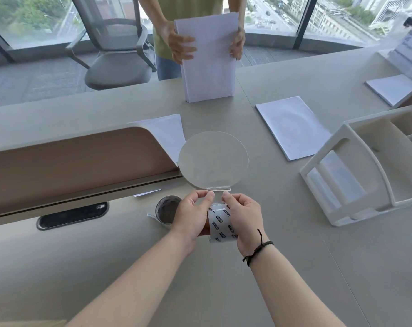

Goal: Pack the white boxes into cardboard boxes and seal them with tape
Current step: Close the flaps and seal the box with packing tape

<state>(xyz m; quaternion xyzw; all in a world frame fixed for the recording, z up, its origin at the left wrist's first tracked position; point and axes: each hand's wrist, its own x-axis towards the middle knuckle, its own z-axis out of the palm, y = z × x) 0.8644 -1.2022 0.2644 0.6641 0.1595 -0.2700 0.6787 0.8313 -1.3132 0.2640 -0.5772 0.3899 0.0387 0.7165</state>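
My left hand (192, 217) and my right hand (244, 218) are close together over the table, each pinching the top edge of a short strip of tape with black printed backing (220, 224). Just beyond my fingertips stands a clear round disc (213, 159) on a small clear base. A dark tape roll (166, 210) lies on the table beside my left hand. Across the table a person's hands hold a stack of flat white boxes (209, 57) upright on its edge. Similar white stacks (292, 128) (168, 132) lie flat on the table. No cardboard box is in view.
A white divided organizer (356, 175) stands at the right, with another white stack (391, 89) behind it. A raised desk partition (77, 156) and a cable slot (73, 215) are at the left. An office chair (115, 55) stands by the windows.
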